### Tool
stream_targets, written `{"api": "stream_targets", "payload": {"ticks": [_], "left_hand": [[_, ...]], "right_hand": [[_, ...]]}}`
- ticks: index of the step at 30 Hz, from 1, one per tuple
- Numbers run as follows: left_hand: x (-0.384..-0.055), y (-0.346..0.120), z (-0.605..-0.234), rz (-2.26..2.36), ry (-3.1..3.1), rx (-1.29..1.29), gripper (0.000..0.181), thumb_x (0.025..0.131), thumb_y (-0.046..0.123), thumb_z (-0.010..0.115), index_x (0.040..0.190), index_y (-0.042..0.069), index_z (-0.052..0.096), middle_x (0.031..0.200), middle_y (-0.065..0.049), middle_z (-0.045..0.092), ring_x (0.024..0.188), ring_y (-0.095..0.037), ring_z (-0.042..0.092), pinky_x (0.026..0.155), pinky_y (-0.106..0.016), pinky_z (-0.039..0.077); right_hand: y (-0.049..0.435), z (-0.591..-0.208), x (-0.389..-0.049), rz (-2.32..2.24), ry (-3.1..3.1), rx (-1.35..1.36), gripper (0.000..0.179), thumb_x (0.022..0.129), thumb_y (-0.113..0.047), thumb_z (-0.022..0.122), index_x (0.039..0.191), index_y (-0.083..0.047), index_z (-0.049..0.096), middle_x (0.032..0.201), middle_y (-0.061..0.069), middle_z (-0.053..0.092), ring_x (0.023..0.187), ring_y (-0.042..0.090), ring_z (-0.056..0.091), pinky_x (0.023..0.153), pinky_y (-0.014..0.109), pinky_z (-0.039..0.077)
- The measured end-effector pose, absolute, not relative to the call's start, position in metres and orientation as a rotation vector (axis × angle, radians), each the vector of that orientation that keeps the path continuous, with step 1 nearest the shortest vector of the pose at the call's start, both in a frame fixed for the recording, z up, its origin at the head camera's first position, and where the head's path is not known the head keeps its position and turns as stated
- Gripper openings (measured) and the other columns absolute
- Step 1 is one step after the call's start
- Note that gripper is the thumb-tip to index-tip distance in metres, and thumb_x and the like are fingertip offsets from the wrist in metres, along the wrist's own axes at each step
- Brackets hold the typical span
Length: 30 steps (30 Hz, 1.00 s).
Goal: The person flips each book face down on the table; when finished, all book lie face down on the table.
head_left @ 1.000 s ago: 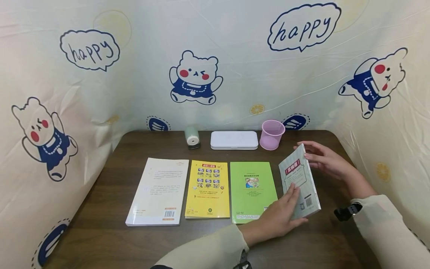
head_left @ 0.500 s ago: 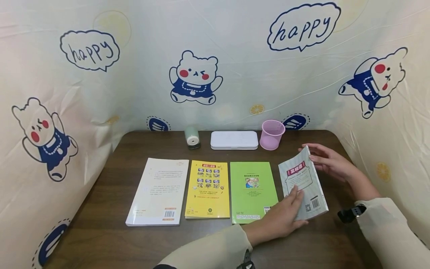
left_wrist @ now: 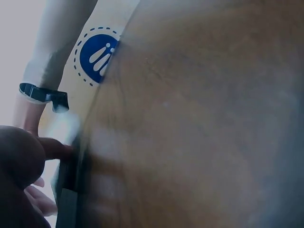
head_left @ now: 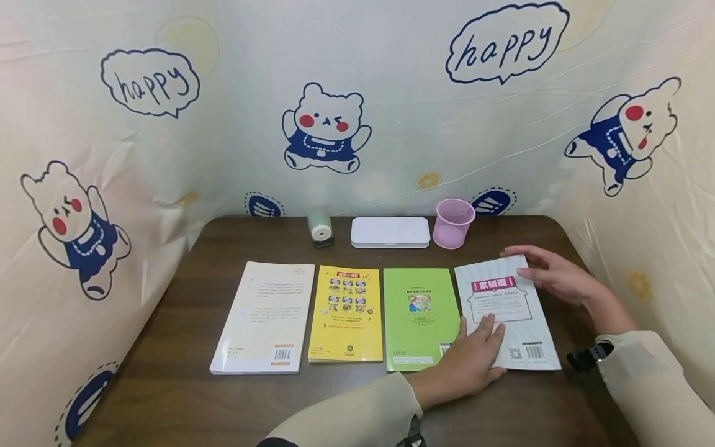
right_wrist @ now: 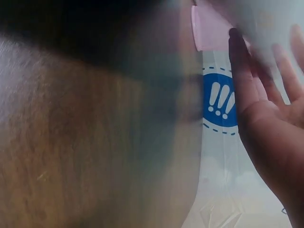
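Note:
In the head view, a pale blue-grey book with a red title label lies nearly flat at the right end of a row of books. My left hand rests straight fingers on its lower left part, the thumb by its bottom edge. At the book's top right corner, my right hand has its thumb over the cover's edge and fingers stretched beyond the top. The right wrist view shows this right hand with fingers extended. Left of the book lies a green book, its lower right corner partly behind my left hand.
A yellow book and a white book lie further left. Along the back of the brown table stand a green pencil sharpener, a white case and a pink cup. A printed cloth hangs behind.
The pale book has come down from a tilted pose to nearly flat, its right side swinging to the right. My right hand has moved slightly down and right with it; the left stays near its lower edge.

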State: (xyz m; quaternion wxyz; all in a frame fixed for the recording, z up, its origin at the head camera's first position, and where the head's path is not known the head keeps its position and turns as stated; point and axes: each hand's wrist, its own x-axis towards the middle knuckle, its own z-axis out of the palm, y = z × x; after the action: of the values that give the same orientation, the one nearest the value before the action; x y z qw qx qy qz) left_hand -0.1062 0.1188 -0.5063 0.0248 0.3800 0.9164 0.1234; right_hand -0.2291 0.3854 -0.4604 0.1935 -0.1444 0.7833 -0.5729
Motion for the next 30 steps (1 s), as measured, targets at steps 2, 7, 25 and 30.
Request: {"api": "stream_targets", "payload": {"ticks": [2, 7, 25, 30], "left_hand": [[-0.107, 0.120, -0.508, 0.370, 2.820, 1.154, 0.075, 0.100, 0.048, 0.064, 0.160, 0.013, 0.038, 0.168, -0.006, 0.032, 0.156, -0.015, 0.025, 0.126, -0.050, 0.023], [-0.107, 0.122, -0.509, 0.334, 2.811, 1.150, 0.073, 0.099, 0.048, 0.066, 0.159, 0.014, 0.041, 0.167, -0.006, 0.033, 0.156, -0.015, 0.024, 0.126, -0.048, 0.023], [-0.109, 0.119, -0.505, 0.225, 2.787, 1.181, 0.063, 0.099, 0.048, 0.065, 0.151, 0.013, 0.053, 0.168, -0.005, 0.031, 0.156, -0.015, 0.024, 0.127, -0.046, 0.020], [-0.109, 0.118, -0.504, 0.210, 2.775, 1.185, 0.062, 0.100, 0.048, 0.065, 0.150, 0.014, 0.054, 0.168, -0.005, 0.031, 0.156, -0.014, 0.023, 0.127, -0.045, 0.020]], "right_hand": [[0.385, -0.463, -0.229, -1.555, 2.223, -0.378, 0.056, 0.105, -0.013, 0.060, 0.156, -0.005, 0.039, 0.139, 0.011, 0.060, 0.108, 0.024, 0.070, 0.089, 0.036, 0.062], [0.384, -0.470, -0.228, -1.531, 2.258, -0.355, 0.058, 0.103, -0.014, 0.064, 0.155, -0.004, 0.040, 0.140, 0.026, 0.057, 0.106, 0.028, 0.070, 0.088, 0.036, 0.062], [0.380, -0.477, -0.236, -1.365, 2.416, -0.301, 0.055, 0.101, -0.009, 0.064, 0.149, 0.006, 0.041, 0.131, 0.033, 0.061, 0.098, 0.028, 0.070, 0.082, 0.032, 0.062], [0.379, -0.484, -0.237, -1.260, 2.481, -0.288, 0.053, 0.100, -0.013, 0.067, 0.147, 0.002, 0.047, 0.131, 0.028, 0.061, 0.104, 0.032, 0.064, 0.084, 0.028, 0.059]]}}
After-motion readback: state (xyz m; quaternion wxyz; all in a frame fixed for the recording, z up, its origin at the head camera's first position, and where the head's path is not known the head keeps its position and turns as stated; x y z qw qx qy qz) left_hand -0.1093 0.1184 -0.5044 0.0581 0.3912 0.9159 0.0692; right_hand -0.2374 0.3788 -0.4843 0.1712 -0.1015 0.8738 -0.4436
